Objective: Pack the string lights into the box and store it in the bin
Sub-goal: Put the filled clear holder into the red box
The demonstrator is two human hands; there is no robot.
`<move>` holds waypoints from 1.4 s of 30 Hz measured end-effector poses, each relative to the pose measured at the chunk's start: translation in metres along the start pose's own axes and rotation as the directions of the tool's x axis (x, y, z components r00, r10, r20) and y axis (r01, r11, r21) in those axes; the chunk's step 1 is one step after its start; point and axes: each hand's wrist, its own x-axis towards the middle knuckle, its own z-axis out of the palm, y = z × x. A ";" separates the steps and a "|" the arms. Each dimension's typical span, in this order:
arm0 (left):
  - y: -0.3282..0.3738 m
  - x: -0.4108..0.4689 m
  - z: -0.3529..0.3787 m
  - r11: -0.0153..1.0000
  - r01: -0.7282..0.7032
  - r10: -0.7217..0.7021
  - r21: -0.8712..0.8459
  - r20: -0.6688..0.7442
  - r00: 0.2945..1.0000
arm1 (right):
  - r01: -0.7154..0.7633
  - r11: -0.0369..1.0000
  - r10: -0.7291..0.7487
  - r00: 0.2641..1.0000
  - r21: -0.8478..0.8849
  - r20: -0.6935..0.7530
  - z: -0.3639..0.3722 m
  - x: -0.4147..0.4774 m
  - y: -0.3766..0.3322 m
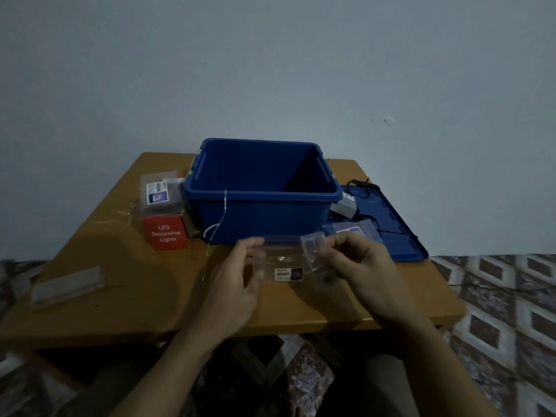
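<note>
I hold a clear plastic box (pixel 282 260) with a small printed label over the wooden table (pixel 120 281), just in front of the blue bin (pixel 261 206). My left hand (pixel 237 281) grips its left end. My right hand (pixel 358 266) pinches the open flap at its right end. A thin silver string of lights (pixel 218 224) hangs over the bin's front wall and trails onto the table. The bin is open, and what I see of its inside is bare.
A red box marked LED Decorative Lights (pixel 165 233) stands left of the bin, with a clear labelled box (pixel 161 192) on top. The blue bin lid (pixel 394 224) lies at the right, carrying a black cord, a white adapter (pixel 344 206) and another clear pack. A flat clear piece (pixel 67 288) lies at the table's left.
</note>
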 end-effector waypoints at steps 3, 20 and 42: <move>-0.001 -0.003 0.000 1.000 -0.024 0.024 0.017 -0.006 1.000 | 0.100 0.995 -0.099 0.995 0.029 -0.034 -0.001 0.011 -0.011; -0.006 -0.006 -0.005 0.991 -0.122 0.121 -0.050 -0.018 0.992 | 0.234 0.955 -0.246 0.968 -0.182 -0.048 0.022 0.023 -0.003; -0.001 -0.010 -0.007 0.986 -0.138 0.132 -0.090 -0.068 0.989 | 0.454 0.409 -0.297 0.886 -0.791 0.356 0.038 0.027 -0.030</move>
